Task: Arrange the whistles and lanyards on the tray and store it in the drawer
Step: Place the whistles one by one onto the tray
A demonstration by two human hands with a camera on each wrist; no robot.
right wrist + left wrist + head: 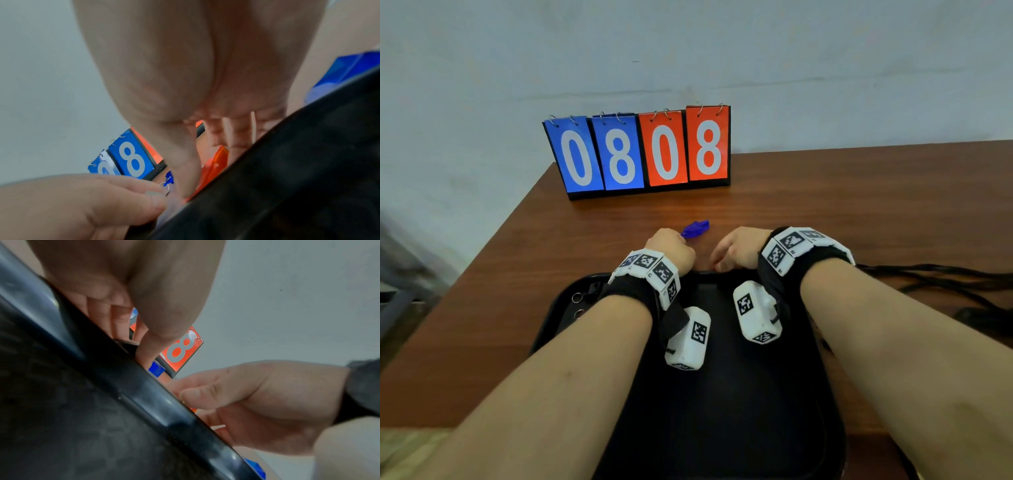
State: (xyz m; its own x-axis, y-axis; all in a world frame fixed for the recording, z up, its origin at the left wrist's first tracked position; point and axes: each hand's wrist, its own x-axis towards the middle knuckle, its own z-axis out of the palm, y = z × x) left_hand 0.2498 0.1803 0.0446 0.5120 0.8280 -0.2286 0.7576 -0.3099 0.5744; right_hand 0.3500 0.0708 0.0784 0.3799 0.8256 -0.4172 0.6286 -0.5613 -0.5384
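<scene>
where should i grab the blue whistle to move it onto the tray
Take the blue whistle by its narrow near end, where the small metal ring sits; the left hand already pinches there. Come from the tray side, since the wide body points away toward the scoreboard and lies flat on the table.

Dark plastic tray (739, 394), matt and faintly grained inside, rim (144, 391) smooth and glossy with streaks of reflected light; brown wood-grain table (859, 205), low sheen; translucent blue plastic whistle (697, 229), shiny, with a thin bright metal split ring (165, 188); translucent orange plastic whistle (216, 164), glossy; scoreboard (637, 154) of smooth blue and orange cards on small metal rings, black base; white hard-plastic wrist units (688, 337) with printed black-and-white squares, on black cloth straps (626, 291); pale painted wall (791, 51), matt, lightly scuffed.
</scene>
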